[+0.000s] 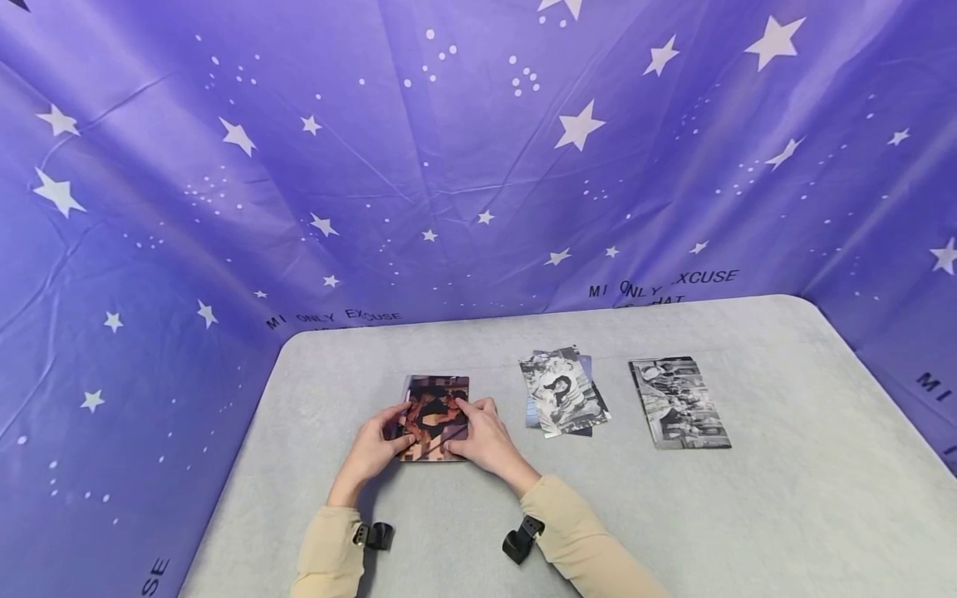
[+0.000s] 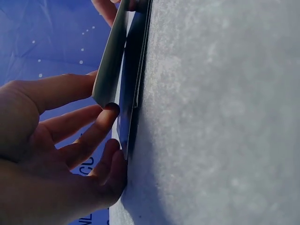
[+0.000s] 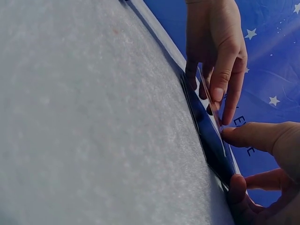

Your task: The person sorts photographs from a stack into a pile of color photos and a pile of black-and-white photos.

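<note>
A glossy colour picture card (image 1: 434, 409) with dark and orange-brown shapes is between my two hands at the left of the table. My left hand (image 1: 374, 444) pinches its left edge, thumb on the face and fingers underneath. From the other side my right hand (image 1: 488, 438) pinches the right edge. In the left wrist view the card (image 2: 112, 65) is tilted up at a slant, and more thin cards (image 2: 139, 70) lie beneath it on the table. The right wrist view shows the same gap between the raised card and a dark card (image 3: 211, 140) below.
To the right is a loose, fanned pile of picture cards (image 1: 564, 394), a black-and-white one on top. Farther right lies a neater stack (image 1: 680, 405) with a black-and-white street scene. The pale grey table (image 1: 792, 498) meets a purple starry curtain (image 1: 478, 166) behind and at both sides.
</note>
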Demonstrator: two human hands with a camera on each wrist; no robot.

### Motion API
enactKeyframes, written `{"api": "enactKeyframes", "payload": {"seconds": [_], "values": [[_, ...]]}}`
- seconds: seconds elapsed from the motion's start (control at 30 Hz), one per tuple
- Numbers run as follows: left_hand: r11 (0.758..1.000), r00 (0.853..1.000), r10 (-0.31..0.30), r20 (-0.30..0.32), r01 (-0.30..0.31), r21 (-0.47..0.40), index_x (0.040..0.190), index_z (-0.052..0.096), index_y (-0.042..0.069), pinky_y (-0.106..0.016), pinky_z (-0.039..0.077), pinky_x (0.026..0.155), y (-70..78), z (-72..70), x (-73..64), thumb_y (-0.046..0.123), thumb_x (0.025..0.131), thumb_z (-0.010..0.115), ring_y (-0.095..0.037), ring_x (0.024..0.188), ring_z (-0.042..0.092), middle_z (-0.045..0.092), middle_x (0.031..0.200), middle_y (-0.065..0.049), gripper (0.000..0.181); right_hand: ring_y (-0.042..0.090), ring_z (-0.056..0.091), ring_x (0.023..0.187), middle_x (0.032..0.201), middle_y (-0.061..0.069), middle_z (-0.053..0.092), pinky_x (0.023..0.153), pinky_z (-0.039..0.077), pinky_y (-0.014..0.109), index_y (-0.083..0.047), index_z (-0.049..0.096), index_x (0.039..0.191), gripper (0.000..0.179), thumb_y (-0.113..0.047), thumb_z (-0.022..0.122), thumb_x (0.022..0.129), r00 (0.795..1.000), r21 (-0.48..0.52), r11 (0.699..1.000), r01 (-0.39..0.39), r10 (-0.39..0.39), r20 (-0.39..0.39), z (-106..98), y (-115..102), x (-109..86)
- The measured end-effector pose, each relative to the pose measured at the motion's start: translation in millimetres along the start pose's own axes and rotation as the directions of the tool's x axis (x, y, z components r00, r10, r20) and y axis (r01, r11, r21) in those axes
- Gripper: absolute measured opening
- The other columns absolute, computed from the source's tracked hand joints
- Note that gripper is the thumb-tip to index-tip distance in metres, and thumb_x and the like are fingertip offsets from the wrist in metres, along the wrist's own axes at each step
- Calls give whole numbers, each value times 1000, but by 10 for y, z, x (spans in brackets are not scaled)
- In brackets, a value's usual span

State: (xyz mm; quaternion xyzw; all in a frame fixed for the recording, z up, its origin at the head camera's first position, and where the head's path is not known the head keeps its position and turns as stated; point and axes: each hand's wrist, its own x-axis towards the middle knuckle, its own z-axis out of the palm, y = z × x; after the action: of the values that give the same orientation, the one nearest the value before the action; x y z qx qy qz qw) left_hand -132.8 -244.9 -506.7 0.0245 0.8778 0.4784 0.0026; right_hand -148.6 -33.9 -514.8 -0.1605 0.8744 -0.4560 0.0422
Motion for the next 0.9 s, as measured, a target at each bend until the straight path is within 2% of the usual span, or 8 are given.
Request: {"api": "enactKeyframes", "payload": {"seconds": [0.07, 0.23, 0.33, 0.5, 0.57, 0.67, 0.73, 0.9], "values": [[1000, 1000, -2, -8, 2, 0, 127, 60, -3, -48, 39, 99, -4, 2, 0, -7, 76, 73, -35, 111, 55, 63, 115, -21, 53, 25, 50, 83, 106, 15, 44, 76, 47, 40, 7, 52, 133, 74, -17, 83, 70, 1000, -1, 1000, -4, 4, 1, 0, -4, 3], [998, 1000, -2, -17, 1, -55, 124, 60, -7, -31, 49, 78, -1, 15, -11, -10, 76, 71, -24, 88, 60, 65, 98, -14, 49, 24, 50, 83, 106, 14, 44, 76, 47, 40, 5, 53, 133, 74, -16, 82, 69, 1000, -1, 1000, -16, 16, 5, -3, -15, 5], [994, 1000, -11, -15, 9, -110, 123, 60, -8, -23, 50, 71, 0, 27, -17, -13, 75, 69, -22, 84, 60, 65, 96, -14, 48, 25, 51, 84, 107, 15, 44, 76, 47, 41, 5, 53, 133, 74, -17, 83, 69, 1000, -5, 1000, -24, 24, 5, -1, -13, 3], [992, 999, -16, -28, 12, -127, 124, 60, -6, -25, 51, 70, -26, 42, -14, -10, 76, 68, -28, 89, 61, 60, 106, -21, 49, 27, 52, 86, 107, 16, 44, 78, 48, 42, 6, 53, 132, 74, -16, 83, 68, 1000, -16, 1000, -25, 25, 1, 0, -6, 9], [990, 999, 27, -36, -32, -137, 125, 59, -4, -26, 51, 67, -42, 32, -19, -7, 77, 69, -26, 89, 61, 58, 110, -23, 49, 28, 53, 86, 107, 16, 44, 79, 48, 43, 6, 54, 132, 74, -16, 83, 67, 1000, -17, 1000, -19, 19, -1, 3, -1, 12], [985, 997, 61, -37, -66, -161, 126, 58, -4, -26, 49, 60, -46, 20, -24, -4, 77, 70, -21, 85, 60, 61, 107, -22, 51, 29, 53, 88, 106, 16, 45, 81, 48, 43, 6, 54, 131, 74, -16, 84, 66, 1000, -25, 1000, -2, 2, 2, 6, 8, 17], [984, 998, 46, -31, -51, -169, 127, 57, -4, -26, 48, 57, -38, 16, -19, -4, 77, 70, -20, 83, 59, 63, 101, -21, 52, 29, 53, 89, 106, 16, 45, 82, 48, 43, 6, 54, 131, 75, -16, 84, 67, 1000, -28, 1000, 5, -4, 10, 5, 14, 19], [987, 997, -68, -20, 65, -145, 127, 58, -4, -26, 47, 63, -2, 18, 1, -8, 78, 70, -24, 86, 59, 63, 101, -22, 51, 24, 52, 87, 109, 16, 46, 80, 48, 39, 4, 52, 135, 75, -13, 81, 67, 999, 2, 1000, 15, -15, 45, -33, 27, 10]]}}
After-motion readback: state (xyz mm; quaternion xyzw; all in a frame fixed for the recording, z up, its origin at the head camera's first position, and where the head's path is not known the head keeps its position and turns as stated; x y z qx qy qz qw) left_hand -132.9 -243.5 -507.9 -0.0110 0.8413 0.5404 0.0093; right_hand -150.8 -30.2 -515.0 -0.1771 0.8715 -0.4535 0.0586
